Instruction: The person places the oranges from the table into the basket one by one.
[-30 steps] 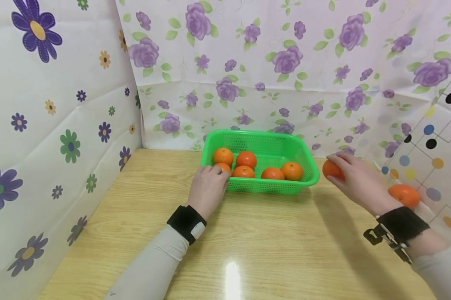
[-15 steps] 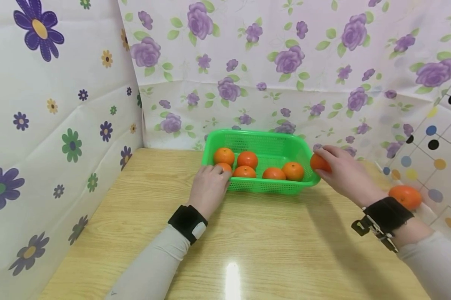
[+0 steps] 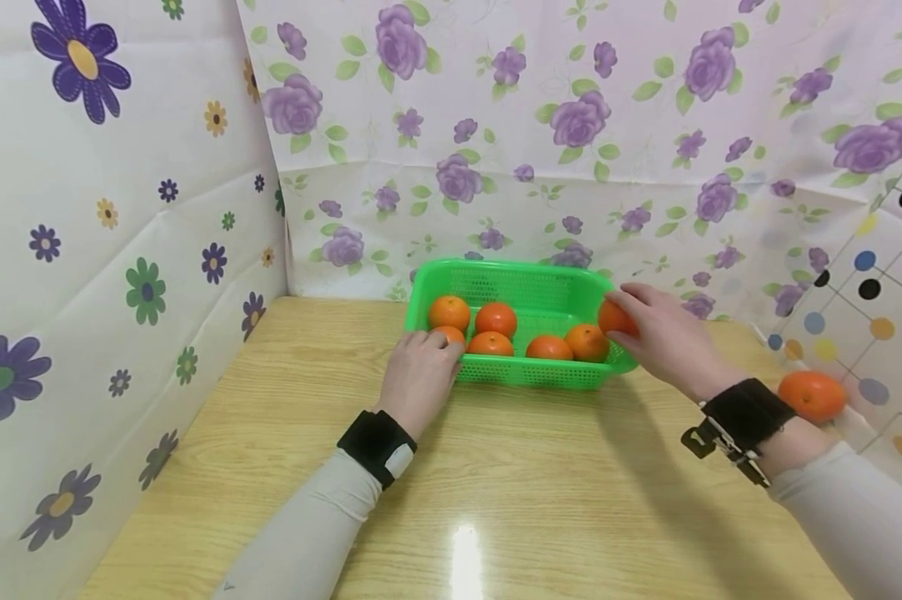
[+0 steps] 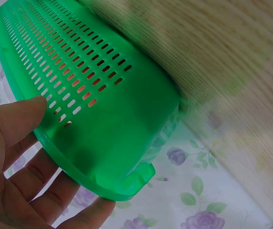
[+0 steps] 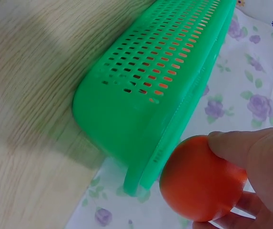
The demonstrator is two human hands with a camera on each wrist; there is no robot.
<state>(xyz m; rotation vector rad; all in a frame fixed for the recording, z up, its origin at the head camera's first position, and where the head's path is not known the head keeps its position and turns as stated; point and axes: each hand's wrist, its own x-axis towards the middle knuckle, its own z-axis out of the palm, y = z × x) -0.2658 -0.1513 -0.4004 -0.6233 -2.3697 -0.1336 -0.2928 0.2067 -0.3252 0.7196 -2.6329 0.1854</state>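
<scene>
A green perforated plastic basket (image 3: 541, 373) stands on the table with several oranges (image 3: 448, 312) in it. My left hand (image 3: 419, 375) grips its near left rim; in the left wrist view the thumb (image 4: 26, 114) lies on the outer wall, with the other fingers across the rim. Between the thumb and fingers of my right hand (image 3: 664, 337) is another orange (image 5: 200, 179), held over the basket's right end. From the right wrist camera that orange appears beside the basket's end rim. The left hand partly hides one orange inside.
One more orange (image 3: 812, 396) lies at the right side of the wooden table (image 3: 541, 483), by the dotted sheet. Flower-patterned sheets (image 3: 458, 225) hang behind the basket and along the left side.
My right hand has moved left with its orange, from beside the basket to over its right end. The left hand keeps its grip on the rim.
</scene>
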